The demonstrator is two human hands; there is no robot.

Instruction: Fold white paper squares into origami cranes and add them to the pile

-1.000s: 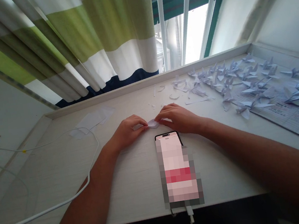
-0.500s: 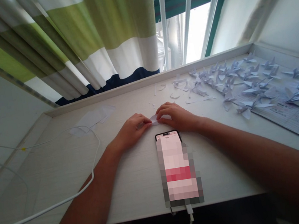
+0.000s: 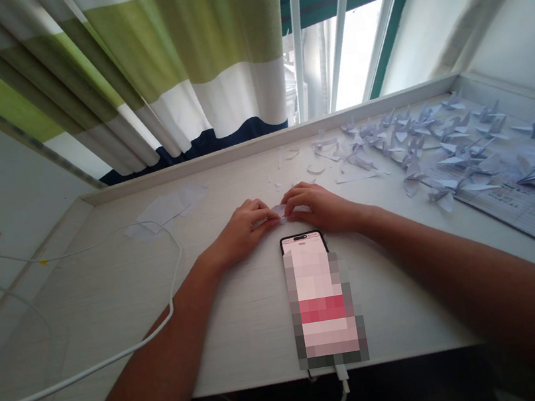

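Note:
A small piece of white paper [image 3: 279, 211] is pinched between my two hands, low over the desk just beyond the phone. My left hand [image 3: 246, 227] grips its left side with thumb and fingertips. On the other side, my right hand [image 3: 321, 208] has its fingers closed on the paper and covers much of it. How the paper is folded cannot be made out. A phone [image 3: 311, 274] with a lit pink screen lies directly below my hands, its lower part blurred, with a white cable plugged into its bottom end.
Many folded paper cranes [image 3: 460, 145] crowd the right side of the desk, some on a printed sheet [image 3: 521, 216]. Flat paper sheets [image 3: 166, 210] lie at the back left. Paper scraps [image 3: 316, 169] are scattered behind my hands. A white cable [image 3: 120, 356] loops across my left forearm.
My left hand's fingertips have come closer to the right hand's over the paper. The whole view has shifted slightly; the phone and cranes stay in place.

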